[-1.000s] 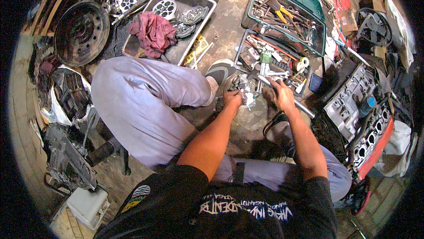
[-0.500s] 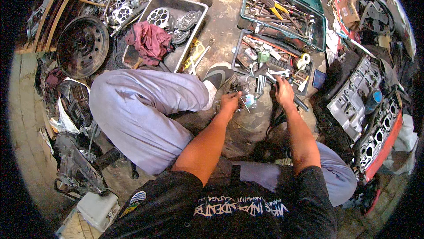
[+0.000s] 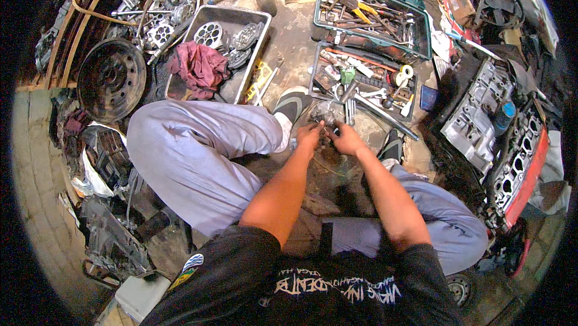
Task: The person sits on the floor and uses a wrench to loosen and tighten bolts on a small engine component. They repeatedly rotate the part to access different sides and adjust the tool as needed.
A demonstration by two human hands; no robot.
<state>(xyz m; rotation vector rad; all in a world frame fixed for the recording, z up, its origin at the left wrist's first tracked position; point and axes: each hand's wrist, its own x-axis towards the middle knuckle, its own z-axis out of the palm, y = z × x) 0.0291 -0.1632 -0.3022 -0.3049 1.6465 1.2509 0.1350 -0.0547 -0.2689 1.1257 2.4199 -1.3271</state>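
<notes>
My left hand (image 3: 309,135) and my right hand (image 3: 347,140) meet over the ground between my shoes, fingers closed and thumbs pointing at each other. Between them is a small dark metal part (image 3: 326,134), mostly hidden by the fingers. The left fingers pinch its side. Whatever the right fingers grip is too small to make out. Just beyond lies a crumpled clear plastic bag (image 3: 328,111). A long metal bar (image 3: 385,115) slants across the near edge of a grey tool tray (image 3: 315,79) holding sockets, wrenches and tape.
Behind the tray stands an open green toolbox (image 3: 319,9) full of hand tools. A metal pan (image 3: 265,25) with parts and a red rag (image 3: 198,67) sits left. A dark wheel rim (image 3: 111,79) is farther left. Right, an engine cover (image 3: 475,124) lies beside a cylinder head (image 3: 515,175).
My right hand has left the tool tray and come down left beside my left hand. The long bar now lies uncovered. The view has shifted slightly.
</notes>
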